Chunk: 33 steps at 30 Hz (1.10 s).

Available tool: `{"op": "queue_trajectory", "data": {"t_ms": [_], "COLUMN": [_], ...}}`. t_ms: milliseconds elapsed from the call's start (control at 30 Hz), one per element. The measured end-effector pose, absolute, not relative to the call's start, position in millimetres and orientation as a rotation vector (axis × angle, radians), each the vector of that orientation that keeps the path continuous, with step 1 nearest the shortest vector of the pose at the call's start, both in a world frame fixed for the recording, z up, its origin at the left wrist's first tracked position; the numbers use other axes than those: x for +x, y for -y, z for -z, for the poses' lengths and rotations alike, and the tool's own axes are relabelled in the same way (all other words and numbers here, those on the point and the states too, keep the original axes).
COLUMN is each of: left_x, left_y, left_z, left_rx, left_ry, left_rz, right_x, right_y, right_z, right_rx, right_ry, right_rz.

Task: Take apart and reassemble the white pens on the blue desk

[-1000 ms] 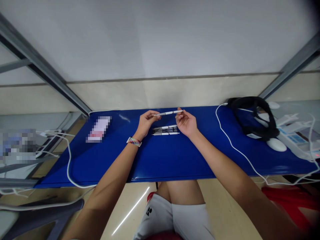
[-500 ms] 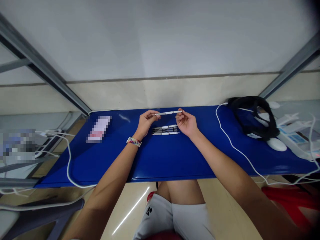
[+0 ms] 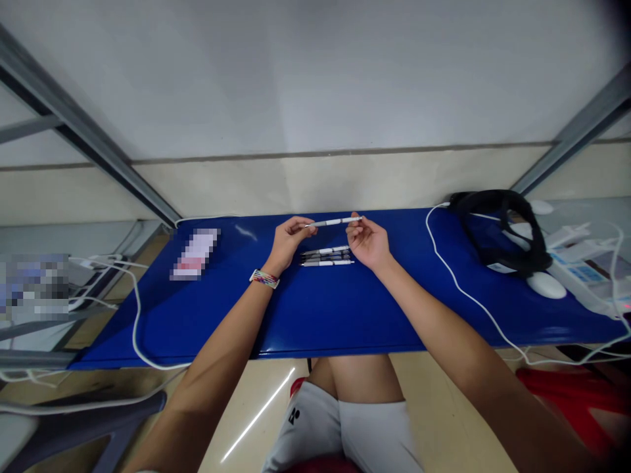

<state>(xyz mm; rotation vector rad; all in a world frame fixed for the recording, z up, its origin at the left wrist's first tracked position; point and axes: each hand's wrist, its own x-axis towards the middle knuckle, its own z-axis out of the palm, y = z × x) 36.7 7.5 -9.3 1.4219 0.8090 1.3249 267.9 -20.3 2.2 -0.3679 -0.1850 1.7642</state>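
Note:
A white and grey pen (image 3: 335, 223) is held level above the far part of the blue table (image 3: 340, 315). My left hand (image 3: 287, 244) pinches its left end between thumb and fingers. At the other end, the fingertips of my right hand (image 3: 368, 242) are closed on the pen. Just below, between my two hands, several similar pens (image 3: 326, 256) lie side by side on the tabletop, the nearest one mostly white. My right fingers are close to their right ends. A colourful woven band (image 3: 265, 278) circles my left wrist.
A blurred-out pink and white item (image 3: 196, 255) lies at the table's left. On the right sits a black headset strap (image 3: 503, 236), with a white cable (image 3: 453, 279) running to the front edge. Metal posts (image 3: 148, 197) flank the table, and a wall stands behind.
The pen has shifted very slightly to the right between my hands. Both hands keep nearly the same place and grip, and the pens on the table have not moved.

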Motion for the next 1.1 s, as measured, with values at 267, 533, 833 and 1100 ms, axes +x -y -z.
{"op": "queue_trajectory", "data": {"t_ms": [267, 533, 833, 1100], "left_x": [36.2, 36.1, 36.1, 33.3], "left_y": [-8.6, -8.0, -8.0, -9.7], "left_z": [11.3, 9.8, 9.4, 9.2], "left_rx": [1.438, 1.43, 1.421, 1.431], "left_ry": [-0.79, -0.808, -0.804, -0.806], "left_rz": [-1.32, -1.326, -1.33, -1.353], "right_x": [267.4, 267.2, 269.4, 269.2], "right_y": [20.0, 19.0, 15.6, 13.4], "right_z": [-2.4, -1.7, 6.1, 8.0], "right_rx": [-0.391, -0.42, -0.585, -0.81], "right_ry": [0.276, 0.322, 0.556, 0.836], "right_rz": [-1.739, -1.717, -1.582, -1.383]}}
